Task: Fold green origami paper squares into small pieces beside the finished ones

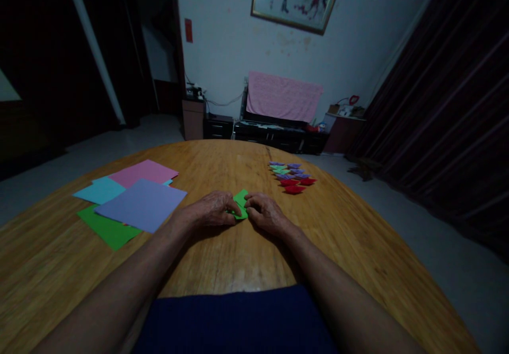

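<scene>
the small green folded paper (pixel 241 197) lies on the table (pixel 214 163), about midway between its left and right edges and nearer the near edge than the far one. my left hand (pixel 214 208) is closed on its left side, thumb laid across the top. my right hand (pixel 265 213) has its fingers curled in, the tips pinching the right side; what the fingers do underneath is hidden from me.

as i judge it, i am working a fold, and it wants one hand as anchor and the other as presser. the left thumb is well set to pin the layers, so the right fingertips can line up the edges before any crease is made firm. a crease pressed while the layers sit crooked would likely leave a lopsided point. the bare wood underneath gives a firm backing, so pressing down flat should serve better than squeezing in the air. the paper looks thin enough to tear at a corner if tugged, so light fingers suit it.

toward the left edge, a purple sheet (pixel 143 205) overlaps a larger green sheet (pixel 113 232), out of my fingers' way. toward the right edge, red folded shapes (pixel 293 189) sit well apart from my right hand.
</scene>
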Demonstrator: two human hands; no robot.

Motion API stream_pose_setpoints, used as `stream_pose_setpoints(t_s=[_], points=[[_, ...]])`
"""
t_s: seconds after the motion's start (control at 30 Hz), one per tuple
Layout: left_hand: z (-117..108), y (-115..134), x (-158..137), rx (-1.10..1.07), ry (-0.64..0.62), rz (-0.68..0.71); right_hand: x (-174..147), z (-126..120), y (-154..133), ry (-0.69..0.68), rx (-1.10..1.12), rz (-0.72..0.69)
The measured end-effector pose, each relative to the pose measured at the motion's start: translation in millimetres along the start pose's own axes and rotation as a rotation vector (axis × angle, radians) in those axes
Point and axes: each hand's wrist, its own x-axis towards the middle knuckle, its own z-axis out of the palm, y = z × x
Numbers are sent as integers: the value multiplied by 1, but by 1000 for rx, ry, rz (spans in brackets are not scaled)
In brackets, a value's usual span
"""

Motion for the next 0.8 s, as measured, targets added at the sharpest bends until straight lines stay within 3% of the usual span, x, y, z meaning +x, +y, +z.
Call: stream_pose_setpoints(t_s=[0.13,0.4,0.53,0.8], points=[[4,-6,4,40,31,73,1,0,-1,4,4,-4],[4,-4,5,-57,40,-179,1,-2,-2,-7,1,-8],[6,-2,10,55,114,-299,0,0,-1,-2,15,-22],[18,-3,15,315,272,-328,0,-1,-2,-20,15,0]])
